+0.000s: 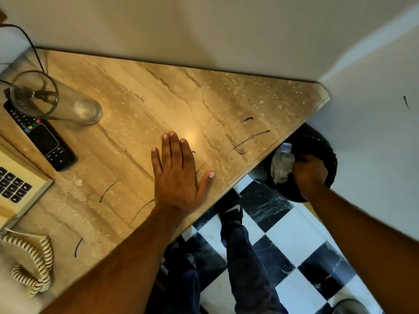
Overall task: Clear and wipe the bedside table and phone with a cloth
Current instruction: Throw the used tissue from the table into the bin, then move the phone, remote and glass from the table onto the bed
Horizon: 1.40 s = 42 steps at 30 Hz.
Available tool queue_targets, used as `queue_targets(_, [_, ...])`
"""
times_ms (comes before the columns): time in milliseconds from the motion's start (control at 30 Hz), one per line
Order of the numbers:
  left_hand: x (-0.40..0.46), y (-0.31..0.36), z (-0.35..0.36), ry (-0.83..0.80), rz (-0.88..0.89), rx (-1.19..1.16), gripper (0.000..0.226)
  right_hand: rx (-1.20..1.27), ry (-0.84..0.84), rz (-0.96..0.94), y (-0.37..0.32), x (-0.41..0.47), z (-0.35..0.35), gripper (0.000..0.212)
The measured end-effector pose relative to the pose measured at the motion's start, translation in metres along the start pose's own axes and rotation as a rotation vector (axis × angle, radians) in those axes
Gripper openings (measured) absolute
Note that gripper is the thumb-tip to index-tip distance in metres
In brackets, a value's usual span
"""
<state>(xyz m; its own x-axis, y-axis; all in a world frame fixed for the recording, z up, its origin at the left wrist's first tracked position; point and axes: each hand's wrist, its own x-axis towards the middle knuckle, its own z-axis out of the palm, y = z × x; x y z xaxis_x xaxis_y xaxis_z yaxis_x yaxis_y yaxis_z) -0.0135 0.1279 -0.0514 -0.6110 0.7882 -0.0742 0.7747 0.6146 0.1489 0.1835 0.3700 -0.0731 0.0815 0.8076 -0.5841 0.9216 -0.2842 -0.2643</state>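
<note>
The marble surface (172, 91) fills the left and middle of the view, beige and streaked, with several short blue pen marks (250, 138) scattered across it. At its far left stand a clear drinking glass (52, 100), empty and upright, and just beside it a black remote control (43, 134) lying flat, partly behind the glass. Nearer the person, at the left edge, sits the cream phone (15, 184) with dark keys, its coiled cord (34, 266) looping over the surface below it; a dark cable (29, 44) runs down the wall behind the glass. Beyond the surface's right edge, on the black-and-white chequered floor (294, 241), a black waste bin (317, 159) stands against the wall, holding crumpled white paper or tissue (282, 166). No wiping cloth can be made out for certain. The left hand (179, 175) lies flat on the surface, palm down, fingers spread and straight, grasping nothing, its forearm stretching back toward the lower left. The right hand (309, 172) reaches down into the bin's mouth, fingers curled and clenched against the white wad, though whether it actually grips the wad cannot be told. Below, dark trousers and a black shoe (230, 209) stand between surface and bin.
</note>
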Motion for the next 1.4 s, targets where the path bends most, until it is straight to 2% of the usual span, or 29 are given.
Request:
queue_targets(100, [0.000,-0.001,-0.004,-0.030,-0.009,-0.021,0.094,0.037,0.219,-0.060,-0.012,-0.036,0.000,0.038])
queue_targets(200, [0.000,0.003,-0.009,-0.030,0.003,-0.065,0.088,0.066,0.296,-0.385,-0.021,-0.086,0.004,0.033])
queue_targets(300, [-0.020,-0.011,-0.016,0.013,-0.068,-0.132,0.080,0.040,0.181,-0.708,-0.032,-0.134,0.019,0.037])
queue_targets(467, [-0.105,-0.065,-0.029,0.015,-0.355,-0.118,0.075,-0.151,-0.078,-1.285,-0.059,-0.216,0.083,0.044])
queue_targets(633, [-0.148,-0.134,-0.045,0.076,-0.519,-0.085,0.074,-0.342,-0.347,-1.629,-0.109,-0.285,0.151,0.050])
queue_targets(800, [-0.171,-0.232,-0.080,0.159,-0.712,-0.069,0.080,-0.529,-0.405,-1.709,-0.149,-0.329,0.209,0.069])
queue_targets(867, [-0.164,-0.264,-0.094,0.257,-0.878,-0.279,0.081,-0.645,-0.398,-1.704,-0.143,-0.337,0.227,0.074])
queue_targets(967, [-0.140,-0.314,-0.113,0.414,-1.169,-0.754,0.074,-0.789,-0.301,-1.673,-0.130,-0.339,0.245,0.077])
queue_targets(1067, [-0.112,-0.346,-0.126,0.337,-1.175,-1.221,0.061,-0.808,-0.265,-1.672,-0.127,-0.335,0.248,0.078])
queue_targets(1200, [-0.093,-0.353,-0.127,0.174,-1.258,-1.225,0.057,-0.812,-0.269,-1.651,-0.129,-0.336,0.246,0.078])
queue_targets(1400, [-0.095,-0.364,-0.130,0.109,-1.246,-1.467,0.040,-0.841,-0.290,-1.626,-0.131,-0.336,0.244,0.079])
